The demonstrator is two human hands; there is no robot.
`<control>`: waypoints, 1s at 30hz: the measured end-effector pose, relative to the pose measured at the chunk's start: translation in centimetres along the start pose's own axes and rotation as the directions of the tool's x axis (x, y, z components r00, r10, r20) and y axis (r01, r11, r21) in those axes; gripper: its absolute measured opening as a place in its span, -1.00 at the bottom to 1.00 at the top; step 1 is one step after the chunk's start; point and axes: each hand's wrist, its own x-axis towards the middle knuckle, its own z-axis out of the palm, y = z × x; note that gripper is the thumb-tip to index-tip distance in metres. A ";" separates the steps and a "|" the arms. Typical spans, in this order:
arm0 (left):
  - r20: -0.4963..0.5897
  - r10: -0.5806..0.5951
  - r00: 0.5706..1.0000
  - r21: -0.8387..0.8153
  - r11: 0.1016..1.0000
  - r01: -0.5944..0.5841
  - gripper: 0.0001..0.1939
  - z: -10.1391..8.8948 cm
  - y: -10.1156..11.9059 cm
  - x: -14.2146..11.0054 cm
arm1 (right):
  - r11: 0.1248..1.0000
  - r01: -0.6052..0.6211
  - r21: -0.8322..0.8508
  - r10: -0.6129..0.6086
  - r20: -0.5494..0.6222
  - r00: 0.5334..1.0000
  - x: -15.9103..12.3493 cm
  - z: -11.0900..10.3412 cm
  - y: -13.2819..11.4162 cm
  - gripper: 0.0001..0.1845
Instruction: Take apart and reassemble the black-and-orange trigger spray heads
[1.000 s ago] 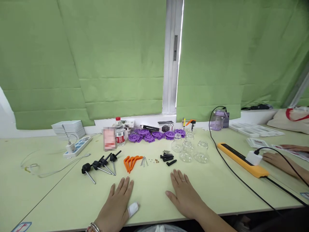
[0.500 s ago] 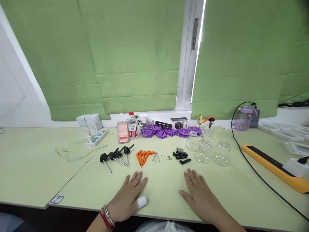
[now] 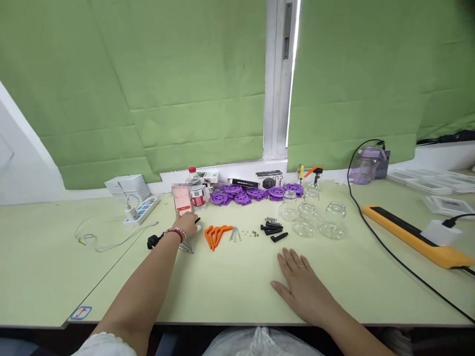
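Observation:
My left hand [image 3: 186, 223] reaches forward with a fingertip at the lower part of an upright phone [image 3: 183, 201] with a pinkish screen. It partly hides the black-headed metal rods [image 3: 153, 241] under it; I see no object in its fingers. My right hand [image 3: 299, 287] lies flat on the table, fingers spread, nearest to several black plastic pieces [image 3: 279, 237]. Between the hands are orange levers [image 3: 217, 236], metal pins [image 3: 235, 234], small brown bits [image 3: 255, 234] and springs [image 3: 270, 219]. Clear glass-like jars [image 3: 332, 223] stand to the right.
Purple plastic discs [image 3: 276, 193] lie along the back, beside a red-capped bottle [image 3: 197, 192] and a printed box [image 3: 269, 181]. A white power strip [image 3: 143, 212] sits at left. At right are an orange power strip [image 3: 411, 235], a black cable [image 3: 386, 259] and a purple bottle [image 3: 365, 167].
My left hand has left the tabletop and moved forward to the phone, over the black-headed rods. The right hand stays flat on the table. The view has shifted slightly.

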 end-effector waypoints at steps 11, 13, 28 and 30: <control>-0.147 0.020 0.989 -0.215 0.975 -0.052 -0.78 -2.0 1.3 -1.1 | 0.999 -0.001 0.054 0.001 0.005 1.000 0.1 0.0 0.0 -0.16; -0.213 0.026 0.977 -0.356 0.929 -0.103 -0.70 -3.7 2.0 -2.2 | 0.997 -0.002 0.073 0.001 0.008 1.000 0.0 -0.2 0.0 -0.17; -0.030 -0.136 0.990 -0.928 -0.364 -0.078 -0.69 -2.1 10.9 -4.3 | 0.998 0.030 0.052 -0.025 -0.097 0.995 11.0 -5.1 -1.7 -0.78; 0.015 -0.118 0.993 -0.922 -0.387 -0.032 -0.70 -1.8 10.9 -4.6 | 0.999 0.004 0.037 -0.001 -0.087 0.996 12.4 -4.5 -1.9 -0.81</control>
